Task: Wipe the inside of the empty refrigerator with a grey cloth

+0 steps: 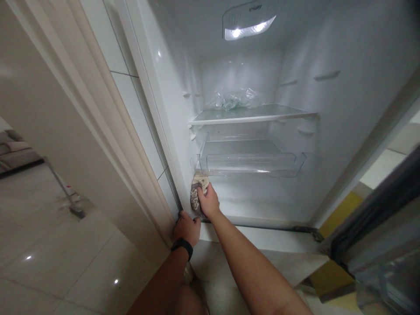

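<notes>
I look into an open, lit white fridge. My right hand is closed around a crumpled mottled cloth and presses it against the lower left inner wall, just under the clear plastic drawer. My left hand, with a black watch on the wrist, rests with curled fingers on the fridge's bottom left front edge. Above the drawer sits a glass shelf with a crumpled clear plastic bag at the back.
The fridge door stands open at the right. A white door frame and tiled wall are close on the left. A floor mop stands on the glossy tiled floor at left. A ceiling light glows inside the fridge.
</notes>
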A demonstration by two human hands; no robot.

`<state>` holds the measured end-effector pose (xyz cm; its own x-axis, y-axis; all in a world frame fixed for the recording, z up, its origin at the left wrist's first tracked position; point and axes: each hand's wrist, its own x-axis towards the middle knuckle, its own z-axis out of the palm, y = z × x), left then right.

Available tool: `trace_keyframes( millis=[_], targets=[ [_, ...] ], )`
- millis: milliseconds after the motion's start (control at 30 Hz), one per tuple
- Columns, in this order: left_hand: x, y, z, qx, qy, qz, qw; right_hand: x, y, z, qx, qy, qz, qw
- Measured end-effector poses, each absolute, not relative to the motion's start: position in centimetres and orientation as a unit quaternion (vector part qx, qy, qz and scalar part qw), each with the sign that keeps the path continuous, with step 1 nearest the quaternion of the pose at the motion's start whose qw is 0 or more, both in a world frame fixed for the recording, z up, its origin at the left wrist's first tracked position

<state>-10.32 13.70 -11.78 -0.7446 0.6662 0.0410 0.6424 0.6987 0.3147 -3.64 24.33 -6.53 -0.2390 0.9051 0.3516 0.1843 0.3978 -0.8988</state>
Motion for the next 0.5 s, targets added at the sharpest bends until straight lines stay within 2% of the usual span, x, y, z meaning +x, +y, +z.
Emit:
trace_keyframes(
  millis=[233,400,500],
  targets=[
    [-10.3,13.7,-11.7,0.352,0.922,0.157,0.041,-3.7,23.9,-6.3,-0.387,-0.698,0.363,0.480],
    [-10.5,13.7,-11.9,0.353,0.921,0.159,0.043,-4.4,23.9,-6.6,-0.393,-0.720,0.301,0.488],
    [-10.5,13.8,-11.8,0.352,0.922,0.160,0.040,-4.7,23.8,-7.0,-0.405,-0.745,0.258,0.464]
  ],
)
